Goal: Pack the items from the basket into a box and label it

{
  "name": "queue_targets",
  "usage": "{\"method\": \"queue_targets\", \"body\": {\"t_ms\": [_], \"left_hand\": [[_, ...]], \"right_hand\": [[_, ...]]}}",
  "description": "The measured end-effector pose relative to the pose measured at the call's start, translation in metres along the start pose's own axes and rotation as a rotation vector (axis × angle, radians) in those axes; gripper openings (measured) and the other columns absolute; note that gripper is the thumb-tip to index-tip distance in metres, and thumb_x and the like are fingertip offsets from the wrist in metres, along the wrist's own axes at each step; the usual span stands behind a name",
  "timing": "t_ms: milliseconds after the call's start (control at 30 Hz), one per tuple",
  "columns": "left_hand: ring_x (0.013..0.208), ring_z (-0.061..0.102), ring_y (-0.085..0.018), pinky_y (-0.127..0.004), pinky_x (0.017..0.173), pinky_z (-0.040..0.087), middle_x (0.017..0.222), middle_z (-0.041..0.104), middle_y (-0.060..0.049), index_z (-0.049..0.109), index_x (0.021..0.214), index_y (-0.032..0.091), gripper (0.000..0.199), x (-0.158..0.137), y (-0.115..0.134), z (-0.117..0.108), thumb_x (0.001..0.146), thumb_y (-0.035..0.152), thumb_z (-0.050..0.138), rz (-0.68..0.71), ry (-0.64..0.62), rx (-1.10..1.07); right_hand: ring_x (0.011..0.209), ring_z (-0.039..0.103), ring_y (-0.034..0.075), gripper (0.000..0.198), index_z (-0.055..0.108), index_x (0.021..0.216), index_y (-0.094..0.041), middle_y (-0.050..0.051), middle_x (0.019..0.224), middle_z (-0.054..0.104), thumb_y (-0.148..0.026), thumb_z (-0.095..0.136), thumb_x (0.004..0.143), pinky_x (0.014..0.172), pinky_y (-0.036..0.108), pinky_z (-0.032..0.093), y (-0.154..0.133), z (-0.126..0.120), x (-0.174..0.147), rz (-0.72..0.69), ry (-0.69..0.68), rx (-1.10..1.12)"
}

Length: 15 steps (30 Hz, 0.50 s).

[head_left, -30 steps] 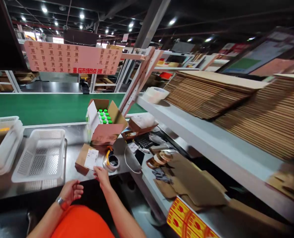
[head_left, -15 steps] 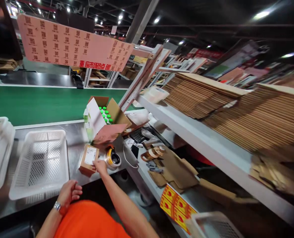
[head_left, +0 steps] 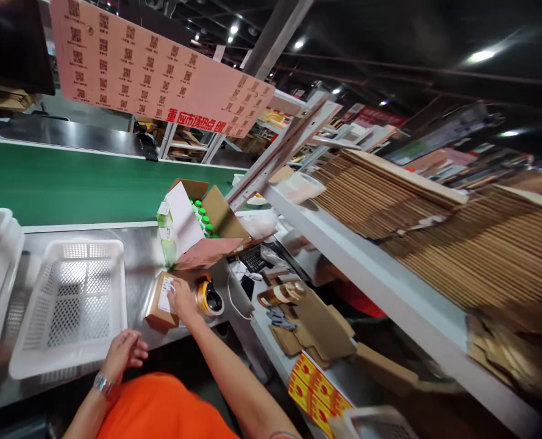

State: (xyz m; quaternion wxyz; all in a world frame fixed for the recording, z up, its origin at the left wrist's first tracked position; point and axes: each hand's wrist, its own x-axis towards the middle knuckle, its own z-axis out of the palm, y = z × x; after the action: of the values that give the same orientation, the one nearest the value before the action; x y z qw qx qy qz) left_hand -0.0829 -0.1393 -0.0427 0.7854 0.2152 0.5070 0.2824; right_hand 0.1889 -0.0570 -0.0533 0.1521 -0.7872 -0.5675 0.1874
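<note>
Head view: person in an orange top at a steel tabletop (head_left: pixel 138 256).
Right hand (head_left: pixel 180 300): fingers spread flat, pressing the white label (head_left: pixel 165 294) on top of a small cardboard box (head_left: pixel 158 308).
Left hand (head_left: pixel 123 351): loosely curled, holding nothing, at the tabletop's near edge just beside a white mesh basket (head_left: pixel 69 302).
Small cardboard box: lies on the tabletop between the basket and a tape dispenser (head_left: pixel 208 298).
Behind: an open carton (head_left: pixel 197 228) of green-capped bottles (head_left: pixel 202 213), then a green conveyor belt (head_left: pixel 69 186).

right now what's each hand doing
Left hand: open, empty, by the white basket.
Right hand: open, pressing the label on the small box.
</note>
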Motion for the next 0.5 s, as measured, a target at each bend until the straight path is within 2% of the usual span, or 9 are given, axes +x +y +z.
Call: {"method": "queue_targets", "body": {"t_ms": [100,200,267,333,400,500], "left_hand": [[0.068,0.080,-0.022,-0.028,0.059,0.057,0.083,0.084,-0.009,0.069,0.094,0.021,0.060,-0.007,0.000,-0.002,0.064,0.064,0.097,-0.003,0.040,-0.026],[0.069,0.081,-0.023,-0.029,0.059,0.058,0.083,0.085,-0.010,0.071,0.093,0.020,0.068,-0.016,-0.002,-0.006,0.054,0.069,0.100,0.007,0.110,-0.044],[0.070,0.082,-0.024,-0.029,0.060,0.059,0.083,0.086,-0.010,0.073,0.093,0.020,0.070,-0.021,-0.002,-0.010,0.051,0.068,0.101,0.024,0.183,-0.066],[0.071,0.082,-0.025,-0.030,0.060,0.060,0.083,0.086,-0.010,0.074,0.094,0.020,0.069,-0.026,-0.001,-0.015,0.050,0.064,0.102,0.042,0.248,-0.102],[0.073,0.084,-0.027,-0.032,0.062,0.061,0.085,0.088,-0.010,0.076,0.095,0.020,0.067,-0.030,0.001,-0.021,0.048,0.059,0.104,0.068,0.305,-0.143],[0.077,0.086,-0.030,-0.035,0.066,0.066,0.087,0.089,-0.011,0.078,0.097,0.019,0.065,-0.033,0.003,-0.033,0.050,0.055,0.104,0.133,0.411,-0.202]], "right_hand": [[0.176,0.046,0.044,0.065,0.065,0.166,-0.006,0.028,0.186,0.052,-0.029,0.067,0.106,0.144,0.059,0.040,-0.005,0.029,0.004,-0.137,-0.012,-0.031],[0.183,0.029,0.051,0.090,0.047,0.179,0.003,0.034,0.193,0.032,-0.042,0.070,0.105,0.148,0.071,0.027,-0.004,0.051,0.006,-0.163,-0.043,-0.093],[0.185,0.023,0.052,0.101,0.039,0.184,0.004,0.033,0.195,0.024,-0.047,0.072,0.103,0.150,0.071,0.023,-0.001,0.058,0.008,-0.177,-0.065,-0.166],[0.185,0.020,0.052,0.102,0.034,0.186,0.003,0.031,0.196,0.021,-0.043,0.071,0.102,0.150,0.069,0.021,0.003,0.060,0.011,-0.211,-0.081,-0.233],[0.184,0.020,0.053,0.100,0.032,0.185,0.006,0.033,0.196,0.020,-0.033,0.068,0.100,0.149,0.071,0.021,0.007,0.060,0.017,-0.286,-0.097,-0.249],[0.184,0.024,0.050,0.093,0.040,0.182,0.007,0.033,0.194,0.024,-0.022,0.065,0.097,0.150,0.069,0.023,0.008,0.058,0.027,-0.466,-0.155,-0.219]]}}
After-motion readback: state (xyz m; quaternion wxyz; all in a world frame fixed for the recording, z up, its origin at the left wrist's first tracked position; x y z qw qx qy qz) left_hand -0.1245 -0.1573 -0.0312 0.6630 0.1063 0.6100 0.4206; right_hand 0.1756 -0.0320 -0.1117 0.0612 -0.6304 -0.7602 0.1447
